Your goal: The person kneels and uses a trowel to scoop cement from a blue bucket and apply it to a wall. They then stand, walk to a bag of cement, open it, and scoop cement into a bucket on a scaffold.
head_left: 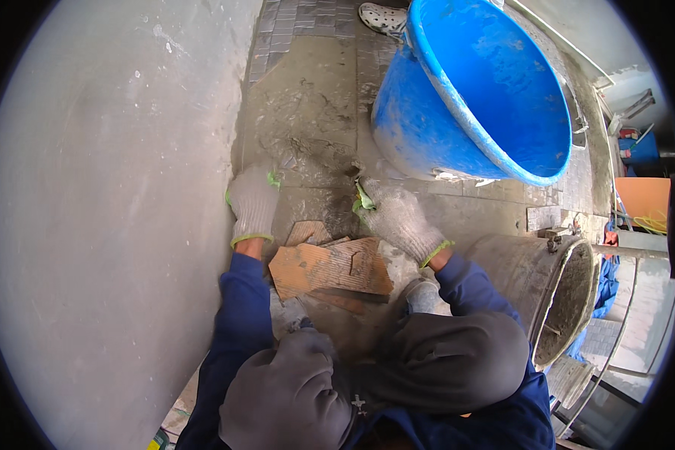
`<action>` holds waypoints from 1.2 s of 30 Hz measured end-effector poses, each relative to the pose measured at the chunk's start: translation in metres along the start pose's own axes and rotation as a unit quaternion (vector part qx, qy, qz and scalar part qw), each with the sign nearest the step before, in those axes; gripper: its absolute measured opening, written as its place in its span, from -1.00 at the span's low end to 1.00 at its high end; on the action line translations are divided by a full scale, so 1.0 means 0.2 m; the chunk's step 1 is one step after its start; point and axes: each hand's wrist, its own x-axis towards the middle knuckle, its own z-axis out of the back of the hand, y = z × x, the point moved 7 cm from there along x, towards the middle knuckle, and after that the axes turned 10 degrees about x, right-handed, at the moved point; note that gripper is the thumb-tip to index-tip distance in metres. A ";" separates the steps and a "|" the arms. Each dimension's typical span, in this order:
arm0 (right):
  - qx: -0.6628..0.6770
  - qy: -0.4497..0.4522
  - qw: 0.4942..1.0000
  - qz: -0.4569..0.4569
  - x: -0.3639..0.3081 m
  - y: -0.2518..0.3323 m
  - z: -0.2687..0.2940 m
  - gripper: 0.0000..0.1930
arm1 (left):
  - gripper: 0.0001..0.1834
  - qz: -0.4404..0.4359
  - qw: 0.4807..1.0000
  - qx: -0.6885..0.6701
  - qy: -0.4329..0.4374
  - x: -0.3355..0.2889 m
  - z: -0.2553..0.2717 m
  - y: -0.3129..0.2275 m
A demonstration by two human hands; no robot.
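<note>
I have the left hand stretched forward beside the wall, the right hand angled inward over the floor; I can't tell whether either grips anything. Brown pieces lie between the wrists. A blue tub stands just beyond the right hand, a drum beside the right knee.

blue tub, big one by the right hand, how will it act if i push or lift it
The blue tub would probably keep its shape, since its rim looks thick. It may feel light for its size, as only smears show inside. Pushed up high, it might tip, because it narrows downward.
</note>
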 end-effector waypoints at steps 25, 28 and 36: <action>-0.077 0.064 0.994 0.043 0.29 0.04 -0.07 -0.67 | -0.64 0.016 0.987 -0.163 -0.003 -0.34 -0.01 0.04; -0.069 0.082 0.992 0.065 0.16 0.09 -0.07 -0.59 | -0.65 0.051 0.968 -0.242 -0.039 -0.38 -0.02 0.12; -0.038 0.040 0.997 0.044 0.09 0.12 -0.04 -0.62 | -0.65 0.105 0.925 -0.364 -0.002 -0.39 -0.10 0.18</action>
